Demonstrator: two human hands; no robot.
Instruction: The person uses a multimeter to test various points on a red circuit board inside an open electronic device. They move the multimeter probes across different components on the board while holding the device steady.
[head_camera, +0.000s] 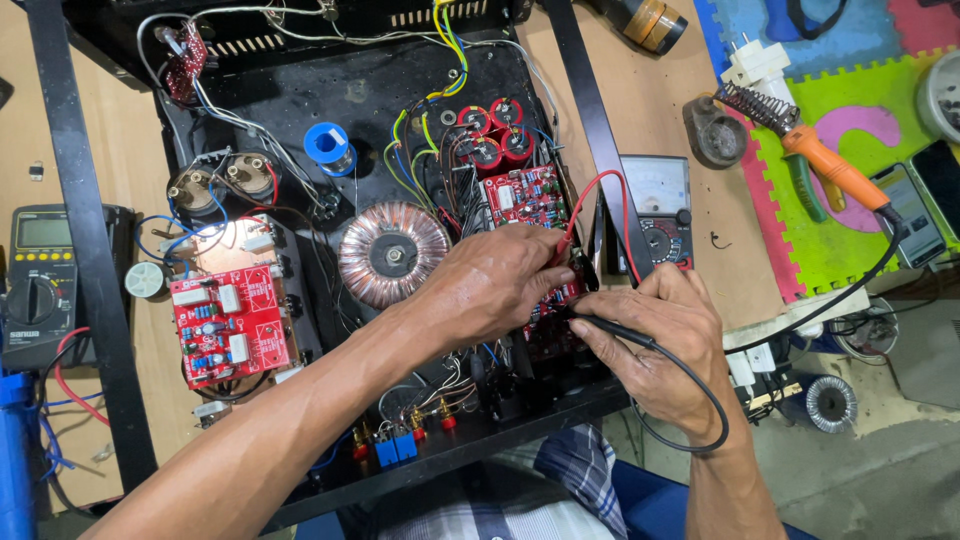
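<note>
Head view, looking down into an open black metal amplifier chassis (330, 95) on a wooden bench. The left hand (495, 285) is closed around a red test probe (566, 240), pressing its tip onto the red circuit board (525, 200) at the chassis's right side. The right hand (660, 345) pinches a black test probe (615, 332) between thumb and fingers, its tip set low on the same board, just beside the left hand; the exact contact points are hidden by the fingers. Both leads, one red, one black, arc toward an analogue multimeter (655, 210) lying just outside the chassis's right rail.

The step in hand appears to be a two-point measurement on the board. The next move, as a judgement, calls for steady tips that do not bridge neighbouring solder joints, and a glance at the meter's needle.

Materials: a copper-wound toroidal transformer (392, 253), glossy and ring-shaped, sits at centre; four red-topped cylindrical capacitors (495, 135) stand behind the board; a second red board (228, 325) lies at left. A blue solder spool (328, 145) rests on the matt chassis floor. An orange-handled soldering iron (825, 165) lies well apart on coloured foam matting.
</note>
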